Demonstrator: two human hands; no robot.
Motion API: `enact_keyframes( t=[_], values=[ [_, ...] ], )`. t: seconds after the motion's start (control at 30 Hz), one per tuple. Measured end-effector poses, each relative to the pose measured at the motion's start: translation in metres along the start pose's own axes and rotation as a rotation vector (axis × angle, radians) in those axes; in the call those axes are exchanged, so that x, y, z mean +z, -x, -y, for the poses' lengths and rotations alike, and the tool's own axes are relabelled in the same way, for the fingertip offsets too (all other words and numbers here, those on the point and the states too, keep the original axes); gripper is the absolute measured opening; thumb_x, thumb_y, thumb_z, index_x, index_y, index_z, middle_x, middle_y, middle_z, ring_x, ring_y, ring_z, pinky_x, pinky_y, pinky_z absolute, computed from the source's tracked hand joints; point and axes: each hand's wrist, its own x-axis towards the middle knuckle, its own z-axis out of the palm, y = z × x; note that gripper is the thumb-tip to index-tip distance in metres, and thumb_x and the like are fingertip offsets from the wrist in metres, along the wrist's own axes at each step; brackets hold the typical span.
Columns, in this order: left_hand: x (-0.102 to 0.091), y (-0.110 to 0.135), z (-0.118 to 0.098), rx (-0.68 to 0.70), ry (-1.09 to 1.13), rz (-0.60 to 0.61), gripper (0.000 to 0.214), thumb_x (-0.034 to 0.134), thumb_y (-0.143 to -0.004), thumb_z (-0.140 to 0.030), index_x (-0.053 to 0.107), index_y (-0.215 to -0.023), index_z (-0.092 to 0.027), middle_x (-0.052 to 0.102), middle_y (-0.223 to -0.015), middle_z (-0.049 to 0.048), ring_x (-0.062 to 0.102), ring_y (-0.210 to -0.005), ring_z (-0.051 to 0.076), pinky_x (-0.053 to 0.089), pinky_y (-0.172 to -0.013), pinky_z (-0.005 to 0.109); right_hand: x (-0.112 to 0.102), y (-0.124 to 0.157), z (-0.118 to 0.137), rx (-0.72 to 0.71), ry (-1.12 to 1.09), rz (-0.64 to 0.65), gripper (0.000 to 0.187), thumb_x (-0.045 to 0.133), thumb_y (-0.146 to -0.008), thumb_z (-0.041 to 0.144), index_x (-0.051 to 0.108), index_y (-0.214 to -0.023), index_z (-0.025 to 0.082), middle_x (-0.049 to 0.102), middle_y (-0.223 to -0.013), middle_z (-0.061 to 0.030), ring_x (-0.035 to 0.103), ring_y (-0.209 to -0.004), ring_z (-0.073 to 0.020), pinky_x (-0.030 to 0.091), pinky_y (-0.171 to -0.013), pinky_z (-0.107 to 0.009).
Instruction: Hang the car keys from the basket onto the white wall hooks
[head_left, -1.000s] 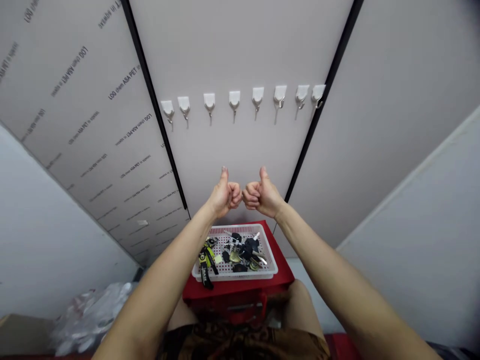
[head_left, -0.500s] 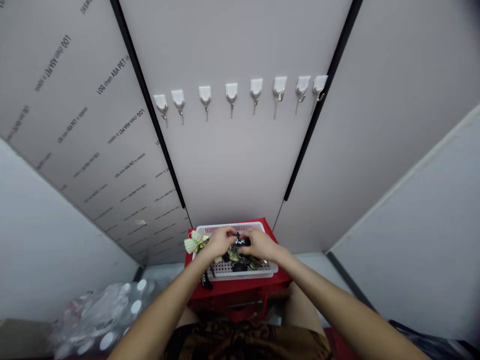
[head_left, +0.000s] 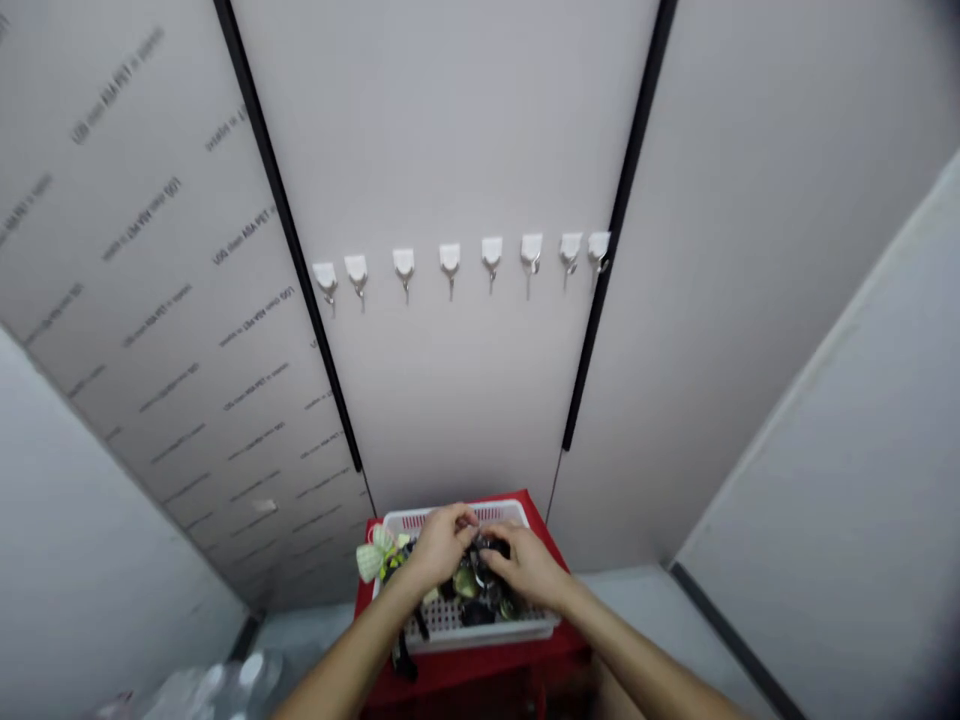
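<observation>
A white perforated basket (head_left: 495, 631) sits on a red stool (head_left: 480, 668) in front of me and holds several keychains and keys. My left hand (head_left: 439, 545) reaches into the basket with fingers curled and pinched on something small I cannot make out. My right hand (head_left: 525, 562) lies over the pile, fingers bent onto the dark keychains (head_left: 480, 580). A pale green bow keychain (head_left: 373, 556) hangs over the basket's left rim. A row of several white wall hooks (head_left: 450, 262) runs across the panel above, all bare.
Grey wall panels with black vertical strips (head_left: 285, 230) rise in front. Crumpled clear plastic with bottles (head_left: 217, 685) lies on the floor at the lower left. A light partition (head_left: 862, 480) closes the right side.
One second ago both hands were raised with thumbs up; they then dropped into the basket. Since half a second ago the view tilted up, so the hooks and basket sit lower in frame.
</observation>
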Motion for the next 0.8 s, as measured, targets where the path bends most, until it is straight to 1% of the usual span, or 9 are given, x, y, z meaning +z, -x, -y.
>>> enact_keyframes(
  t=[0.1, 0.17, 0.23, 0.3, 0.4, 0.5, 0.63, 0.73, 0.8],
  values=[
    [-0.007, -0.005, -0.019, 0.066, 0.092, 0.012, 0.014, 0.041, -0.058, -0.013, 0.051, -0.067, -0.014, 0.049, -0.057, -0.0021, 0.042, -0.055, 0.008, 0.034, -0.055, 0.019, -0.004, -0.001, 0.004, 0.045, -0.278, -0.023, 0.018, 0.037, -0.068, 0.027, 0.052, -0.065, 0.016, 0.053, -0.063, -0.0005, 0.046, -0.061, -0.0121, 0.034, -0.058, -0.023],
    [-0.012, -0.01, -0.031, 0.079, 0.148, 0.01, 0.013, 0.041, -0.058, -0.013, 0.051, -0.067, -0.013, 0.048, -0.056, -0.0025, 0.042, -0.054, 0.007, 0.034, -0.053, 0.018, -0.01, -0.003, 0.008, 0.065, -0.424, -0.05, 0.015, 0.041, -0.066, 0.028, 0.048, -0.061, 0.015, 0.048, -0.055, 0.0016, 0.043, -0.054, -0.0099, 0.033, -0.052, -0.021],
    [-0.016, -0.016, -0.044, 0.088, 0.217, -0.015, 0.012, 0.042, -0.059, -0.015, 0.049, -0.068, -0.013, 0.048, -0.057, -0.0021, 0.042, -0.053, 0.007, 0.034, -0.052, 0.018, -0.02, -0.007, 0.014, 0.055, -0.512, -0.091, 0.015, 0.043, -0.065, 0.028, 0.046, -0.058, 0.015, 0.044, -0.051, 0.0031, 0.041, -0.05, -0.0081, 0.031, -0.05, -0.02],
    [-0.018, -0.024, -0.055, 0.119, 0.29, -0.076, 0.013, 0.043, -0.06, -0.017, 0.048, -0.072, -0.013, 0.05, -0.062, -0.0006, 0.044, -0.057, 0.008, 0.036, -0.055, 0.019, -0.035, -0.014, 0.022, 0.055, -0.578, -0.149, 0.017, 0.043, -0.065, 0.03, 0.044, -0.057, 0.015, 0.042, -0.048, 0.004, 0.038, -0.047, -0.0068, 0.031, -0.048, -0.02],
    [-0.019, -0.039, -0.073, 0.21, 0.363, -0.134, 0.017, 0.044, -0.062, -0.019, 0.047, -0.077, -0.013, 0.053, -0.071, 0.0025, 0.047, -0.066, 0.009, 0.037, -0.064, 0.021, -0.064, -0.031, 0.035, 0.067, -0.704, -0.262, 0.02, 0.044, -0.064, 0.033, 0.042, -0.057, 0.015, 0.041, -0.045, 0.0052, 0.037, -0.043, -0.0056, 0.031, -0.046, -0.019],
    [-0.018, -0.057, -0.096, 0.303, 0.368, -0.116, 0.021, 0.044, -0.062, -0.017, 0.046, -0.083, -0.013, 0.054, -0.08, 0.005, 0.049, -0.072, 0.01, 0.037, -0.069, 0.023, -0.1, -0.05, 0.047, 0.043, -0.801, -0.405, 0.02, 0.047, -0.06, 0.034, 0.041, -0.057, 0.015, 0.04, -0.044, 0.0061, 0.036, -0.041, -0.0047, 0.029, -0.043, -0.018],
    [-0.02, -0.083, -0.14, 0.369, 0.319, -0.153, 0.034, 0.046, -0.06, -0.012, 0.042, -0.094, -0.013, 0.054, -0.089, 0.0072, 0.049, -0.078, 0.011, 0.038, -0.073, 0.025, -0.155, -0.07, 0.06, 0.006, -0.852, -0.602, 0.02, 0.049, -0.057, 0.034, 0.041, -0.057, 0.016, 0.042, -0.046, 0.0066, 0.038, -0.041, -0.004, 0.029, -0.042, -0.017],
    [-0.022, -0.103, -0.176, 0.419, 0.251, -0.182, 0.039, 0.047, -0.06, -0.012, 0.041, -0.098, -0.015, 0.054, -0.092, 0.0066, 0.05, -0.079, 0.011, 0.038, -0.073, 0.025, -0.193, -0.081, 0.067, -0.025, -0.834, -0.697, 0.019, 0.051, -0.055, 0.033, 0.042, -0.057, 0.016, 0.043, -0.048, 0.0067, 0.039, -0.041, -0.0035, 0.029, -0.04, -0.016],
    [-0.021, -0.115, -0.194, 0.425, 0.209, -0.212, 0.039, 0.046, -0.06, -0.013, 0.041, -0.099, -0.015, 0.054, -0.092, 0.0061, 0.05, -0.079, 0.011, 0.038, -0.073, 0.025, -0.214, -0.089, 0.069, -0.034, -0.814, -0.734, 0.019, 0.051, -0.054, 0.032, 0.042, -0.057, 0.016, 0.043, -0.048, 0.0066, 0.039, -0.04, -0.0033, 0.028, -0.038, -0.015]
  ],
)
